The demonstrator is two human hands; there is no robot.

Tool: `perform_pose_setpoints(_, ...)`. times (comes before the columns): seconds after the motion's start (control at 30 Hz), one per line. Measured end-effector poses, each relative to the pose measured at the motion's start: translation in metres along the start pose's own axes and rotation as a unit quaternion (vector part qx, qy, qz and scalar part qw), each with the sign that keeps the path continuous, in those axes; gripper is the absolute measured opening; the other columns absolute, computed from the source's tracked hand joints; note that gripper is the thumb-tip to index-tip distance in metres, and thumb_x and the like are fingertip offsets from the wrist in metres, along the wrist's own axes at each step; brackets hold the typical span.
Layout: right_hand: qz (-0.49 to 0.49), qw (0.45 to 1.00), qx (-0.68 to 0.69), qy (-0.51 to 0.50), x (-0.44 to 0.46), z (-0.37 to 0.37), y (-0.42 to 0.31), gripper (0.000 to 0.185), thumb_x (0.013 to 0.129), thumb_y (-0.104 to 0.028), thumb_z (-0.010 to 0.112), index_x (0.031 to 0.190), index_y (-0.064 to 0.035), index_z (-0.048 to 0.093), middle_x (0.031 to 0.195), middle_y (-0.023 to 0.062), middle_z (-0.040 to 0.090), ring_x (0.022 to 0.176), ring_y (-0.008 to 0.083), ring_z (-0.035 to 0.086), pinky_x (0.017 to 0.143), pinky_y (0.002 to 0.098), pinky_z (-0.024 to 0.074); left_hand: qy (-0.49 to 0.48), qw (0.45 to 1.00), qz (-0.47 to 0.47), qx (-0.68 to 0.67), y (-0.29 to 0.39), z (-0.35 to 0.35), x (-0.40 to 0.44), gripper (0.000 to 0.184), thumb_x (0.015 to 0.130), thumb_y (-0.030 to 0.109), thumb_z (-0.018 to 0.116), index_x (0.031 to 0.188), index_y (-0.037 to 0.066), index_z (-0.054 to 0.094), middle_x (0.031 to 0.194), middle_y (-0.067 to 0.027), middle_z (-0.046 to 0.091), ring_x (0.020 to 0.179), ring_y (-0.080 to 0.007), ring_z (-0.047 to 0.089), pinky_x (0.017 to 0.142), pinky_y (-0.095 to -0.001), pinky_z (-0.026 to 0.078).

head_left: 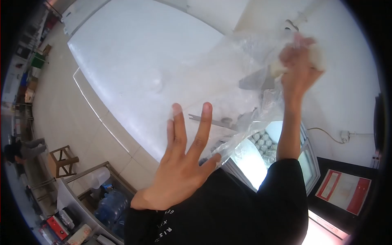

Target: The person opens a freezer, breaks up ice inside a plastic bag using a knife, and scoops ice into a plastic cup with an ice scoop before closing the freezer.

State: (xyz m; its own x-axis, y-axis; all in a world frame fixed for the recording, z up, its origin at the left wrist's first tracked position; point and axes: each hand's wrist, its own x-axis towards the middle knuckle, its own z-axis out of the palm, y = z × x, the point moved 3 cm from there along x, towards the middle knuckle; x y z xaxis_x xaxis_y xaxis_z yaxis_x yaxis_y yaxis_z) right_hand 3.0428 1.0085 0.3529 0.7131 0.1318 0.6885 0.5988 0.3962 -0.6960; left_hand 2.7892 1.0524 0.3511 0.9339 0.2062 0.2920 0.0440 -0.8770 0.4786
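Note:
My left hand (183, 163) is open, its fingers spread over the near part of the white table. A clear plastic sheet or bag (249, 126) stretches from beside this hand up to the right. At the upper right my right hand (298, 65) is closed on the plastic, somewhat smeared by motion. A pale, rounded thing (317, 59) shows just behind its fingers; I cannot make out its kind. Below it, through the plastic, appear a grey flat blade-like piece (258, 79) and a metal wrench-like tool (210, 120).
The large white table (134, 45) fills the upper middle. A lit glass-topped case (312, 163) with several round wrapped items (263, 143) stands at lower right. At left are a wooden stool (62, 160), blue water jugs (111, 206) and a person (26, 150) farther off.

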Motion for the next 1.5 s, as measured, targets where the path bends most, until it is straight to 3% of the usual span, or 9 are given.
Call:
perform_pose_setpoints(0.47, 0.105, 0.993, 0.037, 0.03, -0.006, 0.023, 0.023, 0.019, 0.08, -0.005, 0.06, 0.064, -0.0033, 0.05, 0.05, -0.0002, 0.044, 0.043, 0.0062, 0.04, 0.04, 0.022, 0.0326, 0.041, 0.996, -0.065, 0.048, 0.0, 0.001, -0.01, 0.012, 0.058, 0.012, 0.078, 0.066, 0.014, 0.07, 0.145, -0.0194, 0.018, 0.13, -0.0512, -0.002, 0.099, -0.0659, 0.014)
perform_pose_setpoints(0.57, 0.092, 0.994, 0.054, 0.012, -0.002, 0.025, 0.004, 0.019, 0.08, -0.005, 0.059, 0.064, -0.003, 0.05, 0.051, 0.0, 0.045, 0.044, 0.0062, 0.041, 0.041, 0.0218, 0.0333, 0.036, 0.996, -0.058, 0.05, -0.003, -0.004, -0.011, 0.018, 0.071, 0.014, 0.07, 0.084, 0.003, 0.067, 0.144, -0.0191, 0.018, 0.127, -0.0565, 0.003, 0.092, -0.0711, 0.021)
perform_pose_setpoints(0.77, 0.034, 0.995, -0.058, -0.07, -0.021, 0.032, 0.027, 0.019, 0.081, -0.006, 0.058, 0.065, -0.0029, 0.05, 0.053, 0.0008, 0.047, 0.049, 0.0068, 0.044, 0.046, 0.0217, 0.0364, 0.051, 0.995, -0.059, 0.067, 0.001, -0.002, -0.009, 0.012, 0.058, 0.014, 0.078, 0.067, 0.014, 0.07, 0.144, -0.0198, 0.018, 0.13, -0.052, -0.001, 0.099, -0.0658, 0.014)
perform_pose_setpoints(0.87, 0.103, 0.988, 0.053, 0.101, -0.007, 0.032, 0.002, 0.021, 0.082, -0.006, 0.057, 0.063, -0.0041, 0.048, 0.052, 0.0, 0.046, 0.047, 0.0062, 0.042, 0.043, 0.0211, 0.0344, 0.041, 0.994, -0.074, 0.068, 0.0, -0.002, -0.013, 0.012, 0.058, 0.013, 0.077, 0.068, 0.015, 0.07, 0.144, -0.0197, 0.018, 0.13, -0.0527, -0.001, 0.099, -0.0656, 0.015)
perform_pose_setpoints(0.9, 0.104, 0.985, 0.135, -0.032, 0.003, 0.025, -0.014, 0.022, 0.082, -0.005, 0.057, 0.062, -0.0047, 0.047, 0.051, -0.0003, 0.046, 0.044, 0.0052, 0.04, 0.041, 0.0208, 0.0325, 0.043, 0.994, -0.076, 0.06, 0.0, 0.0, -0.012, 0.012, 0.058, 0.013, 0.077, 0.068, 0.015, 0.07, 0.144, -0.0197, 0.018, 0.129, -0.053, -0.001, 0.099, -0.0657, 0.016)
perform_pose_setpoints(0.97, 0.099, 0.993, 0.071, -0.005, -0.014, 0.025, 0.017, 0.022, 0.081, -0.005, 0.057, 0.061, -0.0049, 0.047, 0.05, -0.0004, 0.044, 0.042, 0.0049, 0.037, 0.04, 0.021, 0.031, 0.042, 0.995, -0.076, 0.048, -0.001, -0.001, -0.012, 0.012, 0.059, 0.013, 0.077, 0.068, 0.015, 0.07, 0.144, -0.0198, 0.018, 0.129, -0.0535, -0.001, 0.099, -0.0659, 0.016)
perform_pose_setpoints(1.23, 0.087, 0.973, 0.214, -0.008, 0.009, 0.022, 0.007, 0.022, 0.081, -0.007, 0.059, 0.062, -0.0043, 0.048, 0.049, -0.0002, 0.042, 0.04, 0.0054, 0.035, 0.039, 0.0215, 0.0303, 0.041, 0.995, -0.069, 0.057, 0.001, -0.004, -0.017, 0.013, 0.066, 0.015, 0.073, 0.077, 0.009, 0.069, 0.145, -0.017, 0.018, 0.127, -0.0553, 0.002, 0.097, -0.0676, 0.017)
perform_pose_setpoints(1.27, 0.109, 0.985, 0.109, 0.078, -0.012, 0.032, 0.02, 0.023, 0.081, -0.007, 0.059, 0.061, -0.0046, 0.047, 0.049, -0.0009, 0.04, 0.04, 0.0051, 0.034, 0.039, 0.0215, 0.0285, 0.038, 0.996, -0.068, 0.046, 0.001, -0.006, -0.017, 0.014, 0.07, 0.015, 0.071, 0.081, 0.006, 0.069, 0.145, -0.0157, 0.017, 0.127, -0.0563, 0.003, 0.096, -0.0688, 0.018)
perform_pose_setpoints(1.5, 0.107, 0.986, 0.125, 0.001, -0.018, 0.048, -0.006, 0.018, 0.081, -0.007, 0.059, 0.066, -0.0025, 0.05, 0.053, -0.0006, 0.046, 0.045, 0.0052, 0.041, 0.041, 0.0211, 0.0332, 0.035, 0.996, -0.07, 0.051, 0.004, -0.004, -0.02, 0.011, 0.068, 0.013, 0.072, 0.074, 0.005, 0.068, 0.145, -0.0177, 0.017, 0.126, -0.0576, 0.004, 0.096, -0.0689, 0.017)
